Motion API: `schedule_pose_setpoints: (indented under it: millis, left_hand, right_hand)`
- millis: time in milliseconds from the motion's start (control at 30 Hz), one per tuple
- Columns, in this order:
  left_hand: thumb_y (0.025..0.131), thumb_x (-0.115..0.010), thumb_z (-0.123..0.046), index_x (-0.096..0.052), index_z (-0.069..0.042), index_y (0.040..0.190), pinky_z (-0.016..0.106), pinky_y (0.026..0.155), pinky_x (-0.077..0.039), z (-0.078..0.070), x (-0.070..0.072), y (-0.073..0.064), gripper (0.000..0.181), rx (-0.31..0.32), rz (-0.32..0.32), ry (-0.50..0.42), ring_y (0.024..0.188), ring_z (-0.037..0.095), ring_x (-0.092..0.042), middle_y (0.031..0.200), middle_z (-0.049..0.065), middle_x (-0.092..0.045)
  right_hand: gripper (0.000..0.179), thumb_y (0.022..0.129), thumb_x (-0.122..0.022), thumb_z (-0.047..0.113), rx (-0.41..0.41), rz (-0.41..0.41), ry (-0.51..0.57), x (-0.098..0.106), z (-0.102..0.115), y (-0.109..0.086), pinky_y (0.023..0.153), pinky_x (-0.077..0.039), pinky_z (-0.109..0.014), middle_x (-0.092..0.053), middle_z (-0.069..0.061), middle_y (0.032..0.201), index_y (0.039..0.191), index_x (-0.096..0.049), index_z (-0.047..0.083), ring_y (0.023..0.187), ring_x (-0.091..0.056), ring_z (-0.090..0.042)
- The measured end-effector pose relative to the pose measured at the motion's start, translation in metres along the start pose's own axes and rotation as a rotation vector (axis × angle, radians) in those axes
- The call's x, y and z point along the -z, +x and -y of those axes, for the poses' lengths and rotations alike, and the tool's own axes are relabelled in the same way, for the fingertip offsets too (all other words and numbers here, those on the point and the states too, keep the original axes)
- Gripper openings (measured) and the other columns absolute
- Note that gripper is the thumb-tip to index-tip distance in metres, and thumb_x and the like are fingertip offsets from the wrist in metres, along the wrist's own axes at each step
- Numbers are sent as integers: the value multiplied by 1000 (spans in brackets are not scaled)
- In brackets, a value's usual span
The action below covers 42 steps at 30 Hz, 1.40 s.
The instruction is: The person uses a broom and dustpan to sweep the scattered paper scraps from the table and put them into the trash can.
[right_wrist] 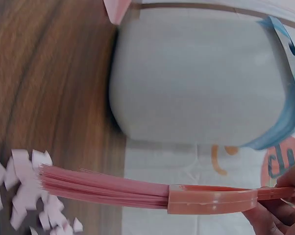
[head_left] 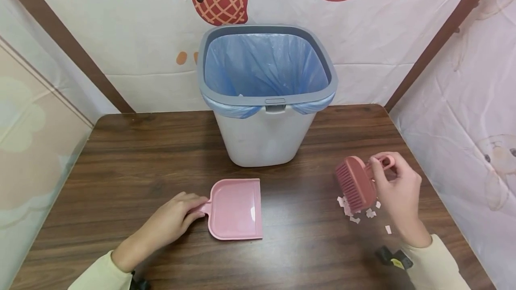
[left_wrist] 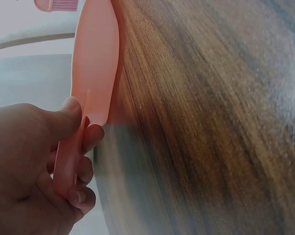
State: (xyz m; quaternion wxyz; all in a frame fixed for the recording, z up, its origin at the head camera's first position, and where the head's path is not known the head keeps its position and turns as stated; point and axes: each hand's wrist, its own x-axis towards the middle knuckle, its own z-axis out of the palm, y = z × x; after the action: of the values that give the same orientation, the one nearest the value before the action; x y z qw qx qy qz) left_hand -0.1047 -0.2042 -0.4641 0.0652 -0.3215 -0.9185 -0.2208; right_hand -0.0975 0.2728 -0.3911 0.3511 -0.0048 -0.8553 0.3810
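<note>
My left hand (head_left: 173, 216) grips the handle of a pink dustpan (head_left: 235, 209), which lies on the table with its straight edge facing right. In the left wrist view the thumb sits on top of the dustpan's handle and the fingers curl beneath it. Over at the right, my right hand (head_left: 397, 187) holds a pink hand brush (head_left: 356, 182) by its looped handle. The bristles (right_wrist: 103, 188) point down at several white paper scraps (right_wrist: 22, 171) on the tabletop, and their tips overlap the scraps in the right wrist view.
A grey bin (head_left: 264, 140) with a blue liner bag (head_left: 266, 64) stands at the back middle of the wooden table (head_left: 161, 147). One small scrap (head_left: 388, 229) lies apart, near the right forearm. Printed cloth (head_left: 363, 35) hangs behind and at both sides.
</note>
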Motion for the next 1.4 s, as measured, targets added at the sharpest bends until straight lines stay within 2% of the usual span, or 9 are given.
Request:
schedule_pose_setpoints:
  millis: [133, 200, 467, 667, 800, 1033, 1167, 1400]
  left_hand:
    - [89, -78, -11, -74, -5, 118, 42, 88, -56, -1, 0, 0, 30, 6, -1, 3, 99, 19, -66, 108, 2, -73]
    - [88, -78, -11, -74, -5, 118, 42, 87, -56, -1, 1, 0, 30, 5, -4, 4, 99, 19, -66, 108, 2, -73]
    - [90, -77, -11, -74, -7, 118, 43, 89, -55, 0, 1, 0, 29, 21, 13, 2, 101, 20, -66, 109, 1, -73]
    - [90, -77, -12, -74, -8, 118, 44, 90, -55, 0, 1, 0, 28, 39, 33, -1, 102, 21, -66, 109, 1, -72]
    - [90, -77, -12, -74, -7, 119, 44, 91, -55, 1, 1, 0, 29, 44, 39, -5, 102, 21, -66, 110, 1, -72]
    - [89, -78, -11, -74, -7, 119, 45, 91, -55, 1, 1, 0, 30, 36, 32, -13, 102, 22, -66, 110, 1, -72]
    - [88, -79, -11, -74, -6, 119, 45, 91, -55, 2, 1, 1, 31, 34, 31, -19, 102, 23, -66, 110, 2, -73]
    - [88, -79, -12, -74, -6, 119, 45, 90, -55, 2, 1, 1, 32, 41, 41, -29, 102, 23, -67, 110, 2, -73]
  right_hand:
    - [7, 92, -72, 2, -8, -46, -17, 10, -5, 6, 55, -43, -4, -62, 23, 81, 94, -70, -5, 74, -60, 13]
    - [8, 92, -72, 2, -11, -63, -27, 15, -8, 7, 56, -42, -3, -60, 26, 81, 94, -70, -5, 73, -59, 12]
    - [6, 91, -74, 4, -36, -94, -87, 26, -20, 4, 52, -37, -3, -58, 31, 77, 93, -72, -2, 65, -56, 16]
    - [4, 90, -74, 1, 7, -99, -128, 27, -27, 0, 54, -36, -1, -55, 34, 79, 92, -73, -2, 65, -52, 21]
    - [5, 88, -75, 1, 42, -94, -141, 25, -30, -4, 57, -36, -1, -57, 26, 80, 91, -72, -2, 70, -52, 22]
    - [5, 87, -76, -2, 77, -46, -156, 16, -32, -11, 62, -37, 0, -66, -6, 79, 89, -72, -1, 73, -48, 21]
    - [6, 86, -74, -4, 113, -36, -154, 9, -28, -14, 64, -36, -4, -67, -7, 77, 86, -71, 2, 72, -46, 15]
    - [10, 85, -72, -7, 120, 6, -95, -3, -17, -16, 61, -42, 0, -65, -4, 75, 83, -70, 3, 73, -52, 22]
